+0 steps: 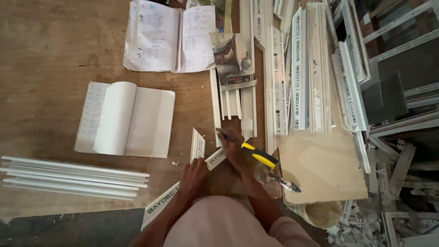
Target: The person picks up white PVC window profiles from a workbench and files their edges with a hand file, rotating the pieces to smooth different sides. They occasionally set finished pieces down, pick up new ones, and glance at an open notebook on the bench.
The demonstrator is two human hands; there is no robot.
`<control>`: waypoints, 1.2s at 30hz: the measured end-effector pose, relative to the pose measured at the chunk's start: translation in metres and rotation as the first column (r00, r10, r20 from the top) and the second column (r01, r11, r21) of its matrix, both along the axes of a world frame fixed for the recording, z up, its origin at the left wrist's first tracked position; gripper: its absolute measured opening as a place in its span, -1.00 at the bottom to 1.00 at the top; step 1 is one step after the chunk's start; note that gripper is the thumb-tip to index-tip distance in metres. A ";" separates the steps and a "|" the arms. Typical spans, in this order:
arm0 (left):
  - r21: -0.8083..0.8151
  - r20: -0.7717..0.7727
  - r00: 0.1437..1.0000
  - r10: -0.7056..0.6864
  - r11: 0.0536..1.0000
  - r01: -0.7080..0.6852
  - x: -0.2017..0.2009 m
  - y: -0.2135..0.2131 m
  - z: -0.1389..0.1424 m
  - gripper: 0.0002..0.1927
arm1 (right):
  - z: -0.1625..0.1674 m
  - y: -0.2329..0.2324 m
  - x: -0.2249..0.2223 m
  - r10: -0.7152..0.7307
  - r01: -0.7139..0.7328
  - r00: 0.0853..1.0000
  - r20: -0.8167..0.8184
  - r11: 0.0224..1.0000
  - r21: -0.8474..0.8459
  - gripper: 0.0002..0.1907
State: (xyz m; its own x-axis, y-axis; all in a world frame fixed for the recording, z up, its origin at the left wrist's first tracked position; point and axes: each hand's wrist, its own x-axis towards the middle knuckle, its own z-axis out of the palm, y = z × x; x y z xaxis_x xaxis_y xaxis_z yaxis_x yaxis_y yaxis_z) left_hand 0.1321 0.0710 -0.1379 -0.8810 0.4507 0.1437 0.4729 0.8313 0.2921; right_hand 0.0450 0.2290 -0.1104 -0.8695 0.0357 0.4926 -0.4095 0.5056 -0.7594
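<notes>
My left hand (194,176) presses down on a long white plastic profile (161,204) that lies slantwise across the wooden table (50,55). A short mitre-cut white profile piece (197,145) stands just above that hand. My right hand (234,150) grips a tool with a yellow-and-black handle (259,155). The tool's dark tip points up-left, at the upper end of the long profile. Both forearms reach in from the bottom edge.
Two open notebooks (124,120) (167,36) lie on the table. A bundle of thin white strips (68,178) is at the left, stacked white profiles (297,68) at the right. A beige board (322,164), a metal scraper blade (286,184) and a tiny screw (175,163) lie nearby.
</notes>
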 end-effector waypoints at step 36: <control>0.626 0.738 0.660 -0.136 0.502 -0.597 0.135 -0.059 -0.034 -0.87 | -0.023 -0.023 0.004 0.009 -0.004 0.997 0.082 0.998 -0.060 -0.87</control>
State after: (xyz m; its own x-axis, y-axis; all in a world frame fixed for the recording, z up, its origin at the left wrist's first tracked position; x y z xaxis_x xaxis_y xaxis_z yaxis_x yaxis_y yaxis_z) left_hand 0.2674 0.0115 -0.1720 -0.9164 0.2230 -0.3325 -0.3169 0.1035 0.9428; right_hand 0.0494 0.2059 -0.1339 -0.9074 0.0571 0.4163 -0.3472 0.4563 -0.8193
